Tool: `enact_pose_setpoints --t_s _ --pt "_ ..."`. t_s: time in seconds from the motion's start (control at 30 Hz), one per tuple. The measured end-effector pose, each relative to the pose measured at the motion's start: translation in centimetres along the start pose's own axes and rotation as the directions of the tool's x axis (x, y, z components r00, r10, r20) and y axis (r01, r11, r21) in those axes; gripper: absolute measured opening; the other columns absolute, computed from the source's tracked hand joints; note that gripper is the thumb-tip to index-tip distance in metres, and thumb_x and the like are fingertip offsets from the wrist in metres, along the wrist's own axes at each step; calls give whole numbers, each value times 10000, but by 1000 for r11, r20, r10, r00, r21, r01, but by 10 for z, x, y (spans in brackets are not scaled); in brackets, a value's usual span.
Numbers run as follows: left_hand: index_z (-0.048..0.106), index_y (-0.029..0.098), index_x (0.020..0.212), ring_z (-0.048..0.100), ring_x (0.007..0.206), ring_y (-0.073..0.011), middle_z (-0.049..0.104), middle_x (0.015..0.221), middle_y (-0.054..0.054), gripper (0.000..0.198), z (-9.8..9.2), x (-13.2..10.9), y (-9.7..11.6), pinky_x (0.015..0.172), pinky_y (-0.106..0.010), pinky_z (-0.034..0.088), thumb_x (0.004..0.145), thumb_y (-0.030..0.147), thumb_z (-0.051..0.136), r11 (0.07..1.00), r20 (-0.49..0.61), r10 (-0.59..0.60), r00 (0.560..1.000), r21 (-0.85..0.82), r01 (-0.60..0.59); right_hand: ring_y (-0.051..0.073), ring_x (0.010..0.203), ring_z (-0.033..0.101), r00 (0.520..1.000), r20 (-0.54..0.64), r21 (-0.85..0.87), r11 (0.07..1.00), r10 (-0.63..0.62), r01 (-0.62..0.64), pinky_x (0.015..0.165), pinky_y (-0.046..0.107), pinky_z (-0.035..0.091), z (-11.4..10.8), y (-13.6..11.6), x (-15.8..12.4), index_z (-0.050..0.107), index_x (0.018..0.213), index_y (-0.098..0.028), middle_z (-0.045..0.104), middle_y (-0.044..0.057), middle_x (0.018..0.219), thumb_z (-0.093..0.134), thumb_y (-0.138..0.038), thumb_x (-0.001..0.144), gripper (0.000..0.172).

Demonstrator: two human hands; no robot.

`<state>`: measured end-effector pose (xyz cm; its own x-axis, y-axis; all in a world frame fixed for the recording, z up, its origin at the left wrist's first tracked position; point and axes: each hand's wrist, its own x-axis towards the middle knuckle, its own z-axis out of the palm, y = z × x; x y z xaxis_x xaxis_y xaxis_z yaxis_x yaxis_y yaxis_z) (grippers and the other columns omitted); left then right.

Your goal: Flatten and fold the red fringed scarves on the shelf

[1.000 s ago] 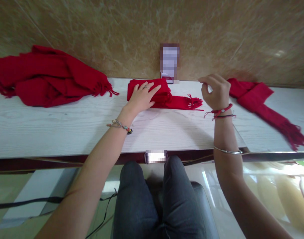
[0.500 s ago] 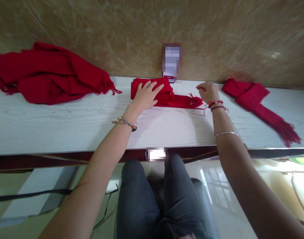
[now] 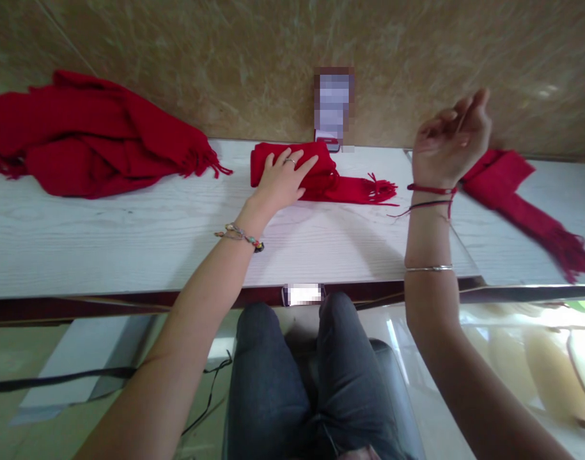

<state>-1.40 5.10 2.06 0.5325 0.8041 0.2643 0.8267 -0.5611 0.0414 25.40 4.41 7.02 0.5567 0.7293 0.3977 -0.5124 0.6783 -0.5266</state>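
Now the right hand point(image 3: 450, 144) is higher than before, its palm showing. A red heap of cloth point(image 3: 95, 140) sits at left. Next, the left hand point(image 3: 280, 182) lies with fingers spread on the folded red scarf point(image 3: 323, 169), mid-tabletop point(image 3: 321, 243). The right fingers are bent and blurry; I cannot tell if they hold anything. Another red scarf point(image 3: 503, 182) lies at right.

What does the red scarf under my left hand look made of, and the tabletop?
The red scarf: matte cloth, perhaps wool or acrylic, judging by its stringy fringe. The tabletop: wood or laminate, fairly matte, from its pale streaked grain.
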Motion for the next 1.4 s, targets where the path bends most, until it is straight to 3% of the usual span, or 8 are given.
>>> enact_pose_setpoints --t_s 0.13,0.33,0.57,0.8,0.97,1.03,1.23,1.4 --pt "233 261 1454 200 1370 -328 274 1493 -103 699 -1 0 1 1095 -546 123 844 351 563 1000 12 -5 1000 -11 6 122 740 571 995 83 248 966 54 -73 735 287 457 -30 18 10 611 810 -240 610 19 799 387 -212 867 233" --pt "209 278 1459 196 1373 -322 270 1496 -92 721 0 0 0 1098 -539 121 841 384 564 1000 12 -16 1000 -8 16 217 936 581 972 216 -365 931 96 -11 765 405 473 -81 41 17 651 900 -249 589 61 889 417 -443 796 321" --pt "216 285 1456 203 1371 -327 280 1489 -97 718 0 -1 1 1093 -556 129 838 371 571 1000 3 -22 1000 -13 22 219 866 591 958 256 -691 717 127 90 700 392 478 -79 49 12 636 1004 -235 587 85 918 410 -478 787 397" --pt "256 308 1435 76 1402 -327 173 1527 -74 716 -12 -4 20 1101 -576 63 815 365 609 983 -85 167 982 -57 -173 144 683 602 988 22 -890 453 156 -52 599 272 474 -66 97 4 603 962 -194 607 44 788 341 -316 809 327" --pt "446 346 1319 149 1391 -281 284 1479 -36 531 -19 -9 45 1111 -527 148 814 404 600 905 -79 407 910 -101 -413 158 715 608 938 72 -996 -29 340 87 699 285 474 -39 103 -5 640 757 -167 663 50 729 468 -141 738 175" --pt "502 340 1272 213 1367 -273 357 1430 -53 469 -16 -11 55 1103 -505 199 820 435 584 843 -106 512 852 -127 -523 180 775 614 925 104 -981 -118 365 156 752 303 465 -34 102 -8 650 725 -168 689 65 768 507 -129 729 148" --pt "592 320 1129 432 1202 -224 539 1192 -59 279 7 -13 79 993 -428 370 852 349 568 594 -330 728 601 -136 -793 202 881 634 954 92 -973 -176 285 147 784 305 464 -36 105 -10 691 818 -161 711 72 865 447 -131 762 252" --pt "598 272 1053 462 1122 -205 557 1121 -62 193 16 -15 87 945 -383 396 868 297 550 561 -393 724 567 -142 -816 195 836 642 970 75 -995 -49 232 89 754 316 479 -44 109 -3 681 821 -151 697 49 802 437 -138 729 261"
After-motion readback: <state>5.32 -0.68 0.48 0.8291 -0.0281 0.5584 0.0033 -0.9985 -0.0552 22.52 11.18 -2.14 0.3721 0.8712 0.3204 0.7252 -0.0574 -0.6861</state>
